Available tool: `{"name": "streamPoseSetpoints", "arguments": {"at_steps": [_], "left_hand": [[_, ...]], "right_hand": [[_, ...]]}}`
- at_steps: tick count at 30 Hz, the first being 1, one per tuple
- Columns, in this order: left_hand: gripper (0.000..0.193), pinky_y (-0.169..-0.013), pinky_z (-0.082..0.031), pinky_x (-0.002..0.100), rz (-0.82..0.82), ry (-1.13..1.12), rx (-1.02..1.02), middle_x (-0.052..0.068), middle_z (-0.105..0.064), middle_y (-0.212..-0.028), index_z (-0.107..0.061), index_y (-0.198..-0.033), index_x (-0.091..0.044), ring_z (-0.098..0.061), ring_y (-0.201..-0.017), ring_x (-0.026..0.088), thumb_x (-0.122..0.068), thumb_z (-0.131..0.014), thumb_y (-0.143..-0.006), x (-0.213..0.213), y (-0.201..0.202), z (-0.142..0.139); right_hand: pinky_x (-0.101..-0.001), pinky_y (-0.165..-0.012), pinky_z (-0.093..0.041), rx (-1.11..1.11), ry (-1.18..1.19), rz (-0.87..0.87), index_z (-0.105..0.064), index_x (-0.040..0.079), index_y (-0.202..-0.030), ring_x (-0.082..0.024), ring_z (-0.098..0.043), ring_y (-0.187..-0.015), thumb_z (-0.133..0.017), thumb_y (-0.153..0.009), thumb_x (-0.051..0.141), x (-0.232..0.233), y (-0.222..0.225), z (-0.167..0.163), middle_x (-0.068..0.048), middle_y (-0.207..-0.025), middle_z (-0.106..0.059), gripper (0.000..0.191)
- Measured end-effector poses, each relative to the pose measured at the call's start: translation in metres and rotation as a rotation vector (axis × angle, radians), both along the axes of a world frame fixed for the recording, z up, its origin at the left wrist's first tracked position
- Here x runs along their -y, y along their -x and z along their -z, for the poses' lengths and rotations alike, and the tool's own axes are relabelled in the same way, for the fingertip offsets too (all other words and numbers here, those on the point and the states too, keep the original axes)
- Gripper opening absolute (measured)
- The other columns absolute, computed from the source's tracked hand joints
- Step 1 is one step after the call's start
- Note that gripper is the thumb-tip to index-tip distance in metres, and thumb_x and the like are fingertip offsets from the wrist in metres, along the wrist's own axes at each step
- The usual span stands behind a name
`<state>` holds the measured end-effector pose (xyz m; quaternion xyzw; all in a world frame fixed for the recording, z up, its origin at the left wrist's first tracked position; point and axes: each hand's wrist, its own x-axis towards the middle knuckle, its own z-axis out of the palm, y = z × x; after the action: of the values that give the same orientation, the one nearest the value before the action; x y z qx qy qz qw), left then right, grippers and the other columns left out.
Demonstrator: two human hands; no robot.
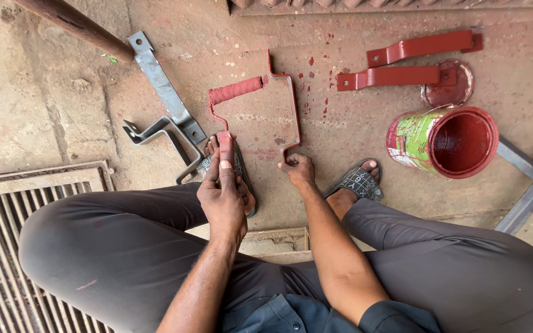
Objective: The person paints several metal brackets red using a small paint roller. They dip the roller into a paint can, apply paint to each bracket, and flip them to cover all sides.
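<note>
My left hand (223, 194) grips the red-stained handle of a small paint roller (235, 90), whose red sleeve rests on the concrete floor ahead of me. My right hand (297, 169) pinches the near end of a thin bent metal bracket (293, 105) coated in red paint and standing on edge. The roller sleeve lies just left of the bracket's far end, close to touching it. I am squatting, with my sandalled feet (359, 182) right behind both hands.
An open can of red paint (448, 140) stands at right, its lid (448, 86) behind it. Two red-painted brackets (402, 61) lie beyond. Unpainted grey brackets (165, 92) lie at left, a floor grate (7, 246) at lower left, metal bars (532, 185) at right.
</note>
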<state>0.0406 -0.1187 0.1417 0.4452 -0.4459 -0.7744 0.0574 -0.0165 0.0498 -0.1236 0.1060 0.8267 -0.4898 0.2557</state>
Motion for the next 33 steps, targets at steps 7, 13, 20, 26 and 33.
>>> {"name": "streamPoseSetpoints", "arguments": {"at_steps": [7,13,20,26,33], "left_hand": [[0.049,-0.039,-0.033,0.022,-0.015,0.024,0.002,-0.006,-0.044,-0.064,-0.052,-0.152,-0.012,-0.039,-0.048,0.004,-0.026,-0.053,-0.105,0.001,0.002,0.000],[0.049,-0.040,-0.034,0.021,0.059,0.099,-0.007,-0.006,-0.047,-0.066,-0.053,-0.151,-0.012,-0.041,-0.049,0.003,-0.026,-0.052,-0.105,-0.016,0.003,0.000],[0.051,-0.041,-0.037,0.022,0.191,0.267,0.019,-0.003,-0.056,-0.071,-0.050,-0.151,-0.006,-0.045,-0.050,0.004,-0.023,-0.055,-0.103,-0.040,0.002,0.053],[0.048,-0.081,-0.051,0.033,0.392,0.489,0.014,0.018,-0.068,-0.120,-0.050,-0.149,0.002,-0.062,-0.100,0.020,-0.023,-0.057,-0.109,-0.060,0.020,0.140],[0.051,-0.098,-0.052,0.040,0.543,0.568,0.424,0.021,-0.071,-0.126,-0.059,-0.142,-0.007,-0.070,-0.116,0.029,-0.038,-0.057,-0.101,-0.077,0.026,0.170]], "right_hand": [[-0.0271,-0.075,-0.050,0.209,0.436,0.122,-0.078,0.005,-0.093,-0.009,-0.064,-0.078,-0.084,-0.080,0.012,-0.009,-0.001,-0.005,0.000,-0.084,-0.074,0.016],[-0.0282,-0.072,-0.043,0.373,0.641,0.239,-0.077,0.007,-0.100,-0.011,-0.058,-0.080,-0.083,-0.086,0.016,-0.024,-0.006,0.003,0.000,-0.090,-0.073,0.018],[-0.0334,-0.074,-0.044,0.571,0.561,0.486,-0.071,0.013,-0.099,-0.015,-0.061,-0.084,-0.074,-0.077,0.057,-0.039,-0.007,0.014,-0.001,-0.089,-0.070,0.050],[-0.0354,-0.074,-0.044,0.673,0.446,0.542,-0.066,0.011,-0.100,-0.017,-0.059,-0.082,-0.053,-0.080,0.083,-0.036,0.005,0.016,-0.002,-0.087,-0.065,0.076],[-0.0351,-0.072,-0.045,0.672,0.387,0.539,-0.069,0.012,-0.102,-0.017,-0.063,-0.079,-0.047,-0.077,0.087,-0.034,0.007,0.004,-0.001,-0.086,-0.068,0.082]]}}
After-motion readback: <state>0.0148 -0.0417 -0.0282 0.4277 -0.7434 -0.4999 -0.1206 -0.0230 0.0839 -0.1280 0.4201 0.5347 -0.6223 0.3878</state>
